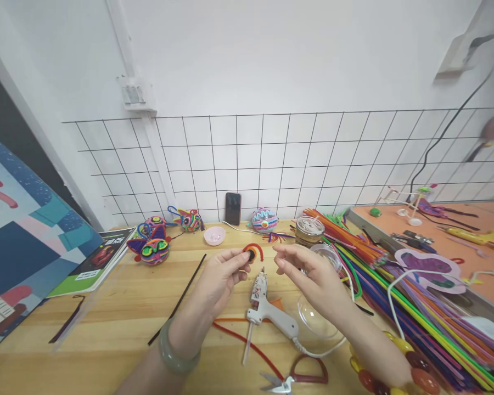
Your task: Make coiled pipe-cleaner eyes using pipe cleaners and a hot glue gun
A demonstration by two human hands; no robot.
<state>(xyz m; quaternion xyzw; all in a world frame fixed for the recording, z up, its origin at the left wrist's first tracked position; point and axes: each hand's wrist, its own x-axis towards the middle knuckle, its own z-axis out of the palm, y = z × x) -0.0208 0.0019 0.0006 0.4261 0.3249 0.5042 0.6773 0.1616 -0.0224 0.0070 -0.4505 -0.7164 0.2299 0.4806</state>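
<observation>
Over the middle of the table, my left hand pinches a small coil of pipe cleaner, black at the center with orange and red around it. A loose red end curls off to its right. My right hand is held to the right of the coil, thumb and fingers apart, with nothing visible between them. Between and below my hands lies a white glue gun, its nozzle pointing away from me. A red pipe cleaner runs under it toward scissors with a dark red handle.
Bundles of colored pipe cleaners cover the right side. A clear jar, pink bowl, phone and wrapped striped ball stand at the back. Striped figures sit left, near a magazine. A black pipe cleaner lies left.
</observation>
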